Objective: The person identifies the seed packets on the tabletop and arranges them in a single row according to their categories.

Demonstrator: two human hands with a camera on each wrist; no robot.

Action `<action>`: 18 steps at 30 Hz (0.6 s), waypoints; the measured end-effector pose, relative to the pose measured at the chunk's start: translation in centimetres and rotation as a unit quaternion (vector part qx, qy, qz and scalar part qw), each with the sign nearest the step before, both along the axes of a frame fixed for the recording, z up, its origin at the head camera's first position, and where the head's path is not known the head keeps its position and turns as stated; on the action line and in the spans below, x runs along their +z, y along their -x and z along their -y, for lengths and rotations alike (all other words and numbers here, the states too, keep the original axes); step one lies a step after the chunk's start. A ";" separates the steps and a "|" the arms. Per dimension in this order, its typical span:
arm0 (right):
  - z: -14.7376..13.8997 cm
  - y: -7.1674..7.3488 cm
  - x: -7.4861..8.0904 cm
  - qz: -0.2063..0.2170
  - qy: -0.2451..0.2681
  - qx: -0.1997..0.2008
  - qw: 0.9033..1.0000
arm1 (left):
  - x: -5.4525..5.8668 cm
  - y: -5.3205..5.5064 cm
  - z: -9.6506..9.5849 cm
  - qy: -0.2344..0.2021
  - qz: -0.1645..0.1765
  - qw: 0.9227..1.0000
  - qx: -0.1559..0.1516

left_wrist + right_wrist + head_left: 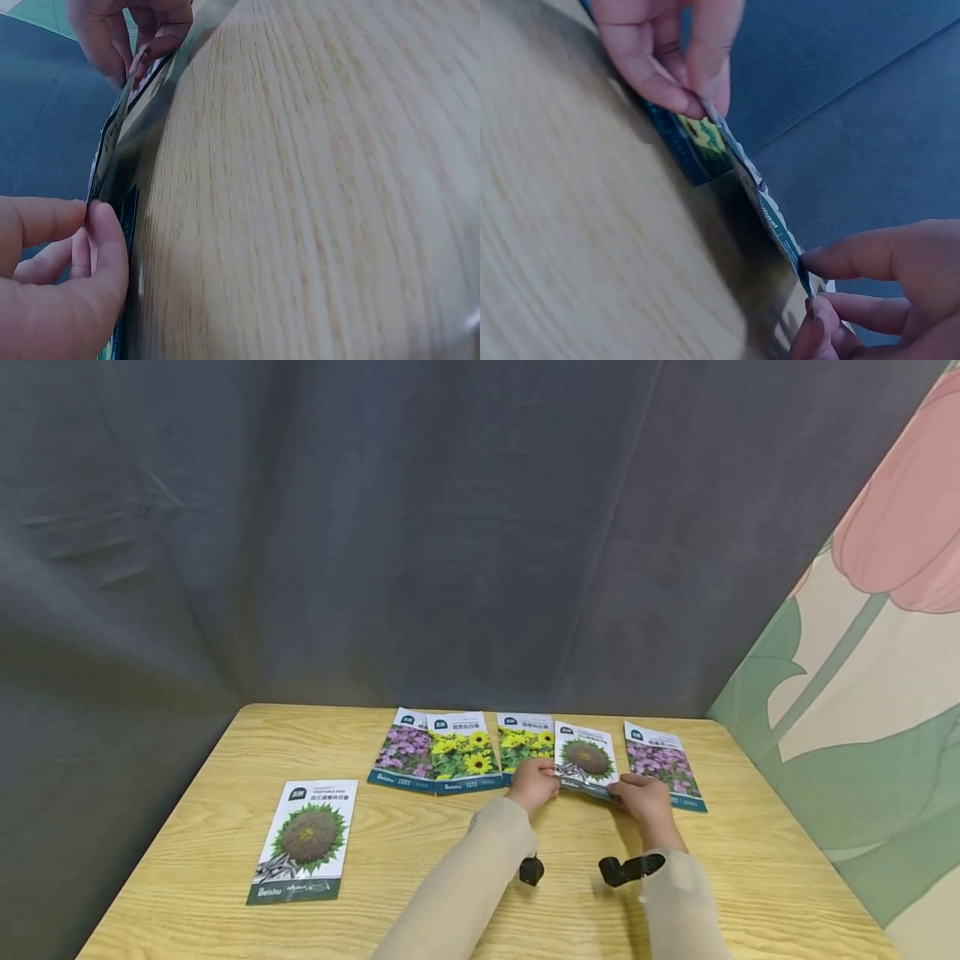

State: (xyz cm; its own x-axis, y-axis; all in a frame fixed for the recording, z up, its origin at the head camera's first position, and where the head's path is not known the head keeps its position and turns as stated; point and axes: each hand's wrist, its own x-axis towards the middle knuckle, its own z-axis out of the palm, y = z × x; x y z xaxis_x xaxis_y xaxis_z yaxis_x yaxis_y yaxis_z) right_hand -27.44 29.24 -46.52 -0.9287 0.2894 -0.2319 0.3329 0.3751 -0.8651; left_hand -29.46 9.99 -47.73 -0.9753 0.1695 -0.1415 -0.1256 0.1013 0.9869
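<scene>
Both hands pinch the near edge of one white seed packet (586, 758) with a dark sunflower head printed on it. My left hand (535, 785) has its near left corner, my right hand (643, 802) its near right corner. In both wrist views thumb and fingertips meet on the packet's edge, which is raised off the table. Just left of it lies a yellow-flower packet (525, 739), partly covered by the left hand. To its right lies a purple-flower packet (664, 764), its near left part behind the right hand.
Another yellow-flower packet (465, 756) overlaps a purple-flower packet (400, 750) further left. A second sunflower-head packet (303, 839) lies alone at the front left of the wooden table (420, 852). A dark curtain (450, 543) hangs along the back edge.
</scene>
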 end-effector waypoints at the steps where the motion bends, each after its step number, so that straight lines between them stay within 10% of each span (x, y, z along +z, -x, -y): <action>1: 0.0 0.0 0.1 0.000 0.007 -0.002 1.000 | 0.1 -0.1 0.1 -0.010 0.002 1.000 -0.002; 18: 1.5 -1.1 0.8 -0.025 0.097 0.015 0.995 | 0.2 -1.1 3.8 -0.124 0.039 0.991 -0.041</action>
State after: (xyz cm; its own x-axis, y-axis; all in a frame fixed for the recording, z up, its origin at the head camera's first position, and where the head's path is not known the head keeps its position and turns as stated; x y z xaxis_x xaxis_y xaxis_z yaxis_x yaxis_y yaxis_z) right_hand -26.32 27.72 -45.77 -0.9481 0.2152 -0.2341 0.2788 0.2084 -0.9375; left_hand -28.35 6.23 -47.50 -0.9445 0.2871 -0.1596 -0.2034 -0.1299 0.9704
